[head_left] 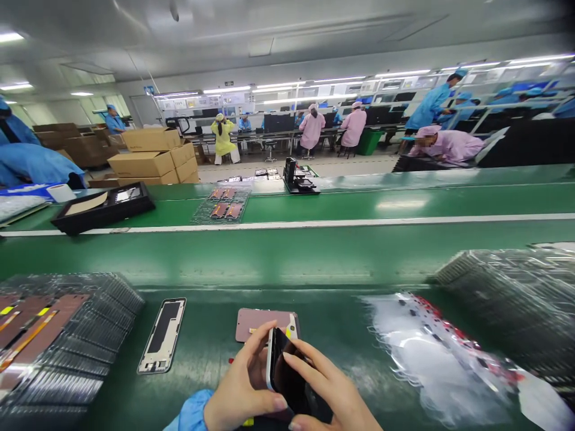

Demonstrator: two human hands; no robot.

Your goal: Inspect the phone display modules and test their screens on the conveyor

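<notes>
The left hand (240, 380) and right hand (330, 389) pinch a dark-screened smartphone (291, 374) between their fingers, tilted above the green conveyor table (287, 257). Just beyond lies a pink-backed phone panel (265, 323), with a bare phone frame (162, 335) to its left, beside a plastic tray (67, 341).

Nothing legible — the wall posters (251, 103) and the blue sign (149, 90) both too small and blurred to read.

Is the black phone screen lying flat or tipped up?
Tipped up: the black phone screen stands tilted on its edge, held between the left hand and right hand.
</notes>
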